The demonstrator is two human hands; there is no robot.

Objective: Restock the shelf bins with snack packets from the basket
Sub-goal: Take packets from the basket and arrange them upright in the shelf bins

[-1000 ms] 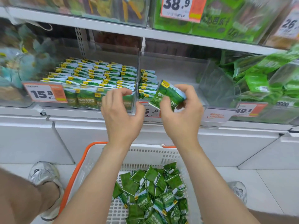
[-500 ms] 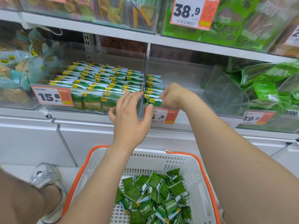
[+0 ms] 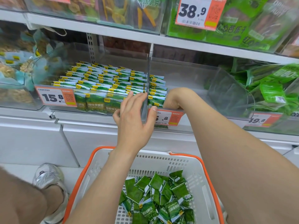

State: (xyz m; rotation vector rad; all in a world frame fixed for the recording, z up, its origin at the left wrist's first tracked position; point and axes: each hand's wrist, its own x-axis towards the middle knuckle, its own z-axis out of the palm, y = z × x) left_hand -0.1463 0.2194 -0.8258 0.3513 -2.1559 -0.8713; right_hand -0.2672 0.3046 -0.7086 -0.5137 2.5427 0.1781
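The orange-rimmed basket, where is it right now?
In the head view, the basket sits bottom centre, directly below the shelf bins, with a silver shoe just to its left.

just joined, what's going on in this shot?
A person is restocking clear shelf bins from a basket. The right hand reaches into the mostly bare right bin beside its short row of packets; its fingers are hidden, so a held packet cannot be confirmed. The left hand lies open against the front of the full left bin. A pile of green snack packets lies in the basket.
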